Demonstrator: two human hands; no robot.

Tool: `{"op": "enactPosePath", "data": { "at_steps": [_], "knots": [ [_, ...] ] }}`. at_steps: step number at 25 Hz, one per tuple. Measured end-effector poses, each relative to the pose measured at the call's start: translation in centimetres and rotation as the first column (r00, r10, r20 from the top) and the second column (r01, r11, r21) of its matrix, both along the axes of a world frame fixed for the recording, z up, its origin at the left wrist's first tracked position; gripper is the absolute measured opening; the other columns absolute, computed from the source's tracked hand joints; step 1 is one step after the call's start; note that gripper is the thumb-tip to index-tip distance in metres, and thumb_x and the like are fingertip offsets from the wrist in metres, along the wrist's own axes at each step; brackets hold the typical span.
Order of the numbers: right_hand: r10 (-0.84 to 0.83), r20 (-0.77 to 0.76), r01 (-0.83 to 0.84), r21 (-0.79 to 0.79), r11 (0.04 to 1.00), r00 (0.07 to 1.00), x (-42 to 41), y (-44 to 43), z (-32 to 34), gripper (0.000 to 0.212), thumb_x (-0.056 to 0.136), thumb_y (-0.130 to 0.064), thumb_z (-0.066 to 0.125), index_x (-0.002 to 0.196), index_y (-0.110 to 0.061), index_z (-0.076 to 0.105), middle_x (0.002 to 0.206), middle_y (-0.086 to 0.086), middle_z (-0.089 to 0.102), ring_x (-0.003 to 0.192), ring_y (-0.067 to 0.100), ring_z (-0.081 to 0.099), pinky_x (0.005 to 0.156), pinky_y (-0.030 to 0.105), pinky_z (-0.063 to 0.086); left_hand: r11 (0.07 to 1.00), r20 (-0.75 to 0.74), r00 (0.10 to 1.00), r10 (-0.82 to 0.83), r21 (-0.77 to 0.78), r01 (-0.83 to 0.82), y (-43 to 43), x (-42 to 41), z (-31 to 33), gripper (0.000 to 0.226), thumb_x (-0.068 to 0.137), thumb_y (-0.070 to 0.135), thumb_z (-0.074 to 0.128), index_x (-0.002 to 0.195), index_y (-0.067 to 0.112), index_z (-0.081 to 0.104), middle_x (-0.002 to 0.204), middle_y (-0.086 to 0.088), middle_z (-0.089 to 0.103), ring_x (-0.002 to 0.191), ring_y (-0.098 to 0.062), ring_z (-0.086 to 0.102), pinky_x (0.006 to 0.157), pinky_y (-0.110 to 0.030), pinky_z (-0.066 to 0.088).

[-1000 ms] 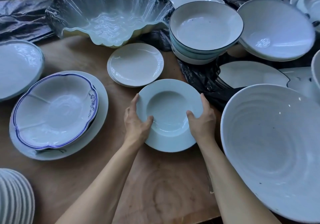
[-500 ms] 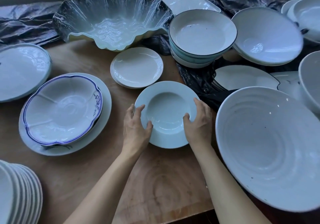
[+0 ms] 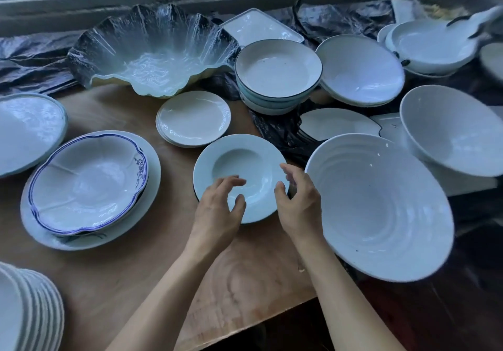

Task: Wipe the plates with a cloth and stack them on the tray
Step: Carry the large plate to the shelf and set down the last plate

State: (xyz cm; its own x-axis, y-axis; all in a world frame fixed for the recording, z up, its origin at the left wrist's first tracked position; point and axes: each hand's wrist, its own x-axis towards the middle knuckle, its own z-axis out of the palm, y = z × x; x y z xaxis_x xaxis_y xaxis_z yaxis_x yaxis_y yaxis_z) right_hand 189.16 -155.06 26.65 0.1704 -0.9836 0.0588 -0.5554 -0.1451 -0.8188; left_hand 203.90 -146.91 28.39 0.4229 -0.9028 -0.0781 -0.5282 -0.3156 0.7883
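A pale deep-welled plate (image 3: 239, 157) lies flat on the wooden board (image 3: 163, 263) in the middle. My left hand (image 3: 217, 209) hovers over its near-left rim with fingers loosely spread, holding nothing. My right hand (image 3: 298, 201) hangs just off its near-right rim, fingers relaxed and apart from it. A small stack of white side plates (image 3: 193, 118) sits behind the deep plate. No cloth shows in view.
A blue-rimmed scalloped bowl (image 3: 87, 182) rests on a wide plate at left. A big ribbed white bowl (image 3: 381, 209) overhangs the board at right. Behind stand a ruffled glass bowl (image 3: 152, 51), dark-rimmed stacked bowls (image 3: 277, 70) and more white bowls (image 3: 359, 67). Stacked plates (image 3: 30, 310) fill the bottom-left corner.
Both hands have let go of the deep plate's rim and lifted off it. The plate now lies on the board. The view has tilted up, showing the window.
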Motion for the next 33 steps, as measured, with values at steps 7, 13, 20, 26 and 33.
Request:
{"op": "enactPosePath", "data": {
  "at_steps": [7, 13, 20, 26, 33],
  "knots": [
    [-0.188, 0.026, 0.190, -0.110, 0.976, 0.982, -5.9, 3.0, 4.5, 0.030, 0.094, -0.008, 0.064, 0.123, -0.017, 0.067, 0.115, -0.005, 0.070, 0.109, 0.008, 0.064, 0.097, 0.028, 0.052, 0.968, -0.014, 0.971, -0.240, -0.080, 0.238, -1.3, -4.6, 3.9, 0.027, 0.096, 0.024, 0.058, 0.120, 0.035, 0.062, 0.118, 0.022, 0.061, 0.111, -0.002, 0.049, 0.094, -0.020, 0.036],
    [-0.419, 0.086, 0.427, -0.117, 0.897, 0.904, -13.0, 6.3, 7.3, 0.029, 0.097, -0.010, 0.063, 0.125, -0.018, 0.067, 0.118, -0.006, 0.070, 0.111, 0.002, 0.063, 0.100, 0.025, 0.051, 0.869, -0.017, 0.882, -0.470, -0.185, 0.459, -3.3, -11.5, 7.3, 0.026, 0.096, 0.021, 0.058, 0.118, 0.033, 0.065, 0.109, 0.021, 0.063, 0.105, -0.002, 0.054, 0.093, -0.021, 0.042],
    [-0.660, 0.119, 0.671, -0.173, 0.721, 0.741, -22.4, 12.0, 10.0, 0.031, 0.097, -0.012, 0.061, 0.124, -0.024, 0.068, 0.115, -0.010, 0.069, 0.108, 0.001, 0.063, 0.093, 0.021, 0.052, 0.655, 0.012, 0.681, -0.732, -0.258, 0.710, -2.6, -22.4, 9.6, 0.025, 0.096, 0.021, 0.056, 0.116, 0.032, 0.066, 0.114, 0.020, 0.067, 0.111, -0.004, 0.057, 0.099, -0.031, 0.047],
    [-0.790, 0.202, 0.813, -0.219, 0.540, 0.579, -30.3, 19.4, 11.6, 0.029, 0.097, -0.011, 0.062, 0.123, -0.023, 0.068, 0.112, -0.013, 0.069, 0.109, -0.001, 0.063, 0.094, 0.015, 0.049, 0.481, 0.017, 0.503, -0.864, -0.266, 0.835, 1.9, -32.1, 11.7, 0.024, 0.097, 0.022, 0.054, 0.114, 0.032, 0.067, 0.109, 0.021, 0.068, 0.103, 0.003, 0.059, 0.091, -0.024, 0.050],
    [-0.894, 0.239, 0.915, -0.240, 0.324, 0.379, -41.2, 31.7, 11.8, 0.028, 0.097, -0.012, 0.063, 0.123, -0.023, 0.068, 0.113, -0.013, 0.069, 0.109, -0.002, 0.063, 0.095, 0.015, 0.050, 0.242, 0.082, 0.279, -0.957, -0.307, 0.920, 11.2, -45.0, 12.9, 0.025, 0.096, 0.017, 0.057, 0.116, 0.028, 0.068, 0.108, 0.019, 0.069, 0.103, 0.005, 0.061, 0.088, -0.017, 0.049]
  ]
}}
